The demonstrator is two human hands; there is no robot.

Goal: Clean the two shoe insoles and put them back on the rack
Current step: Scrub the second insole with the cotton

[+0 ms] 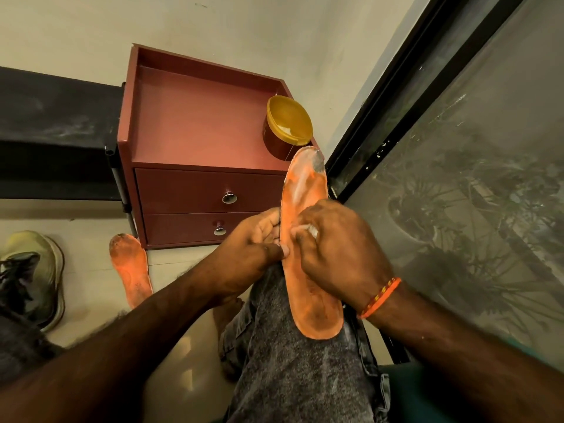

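A pale floor ran into a corner between a cream wall and a dark-framed glass door (pixel 457 178). Over the knee (pixel 293 346) lay an orange insole (pixel 308 282), toe pointing to twelve o'clock. The left hand (pixel 247 251) pinched its edge at nine o'clock, thumb on top and fingers curled beneath. The right hand (pixel 338 254) was bunched at mid-length on something small and whitish — a cloth or wipe, too hidden to tell — and pressed it onto the insole's face. The toe end looked grey with grime and streaked with a pale smear.

The insole would likely feel light and floppy, bending under any rubbing, so the knee beneath and a pinch at the edge beside the rubbed patch suited it. The second insole (pixel 131 270) lay on the floor at eight o'clock, grimy at the toe, near a shoe (pixel 36 270). Beyond stood a red cabinet (pixel 198 123) with a yellow-lidded tub (pixel 288 123) — apparently the rack, at twelve o'clock.
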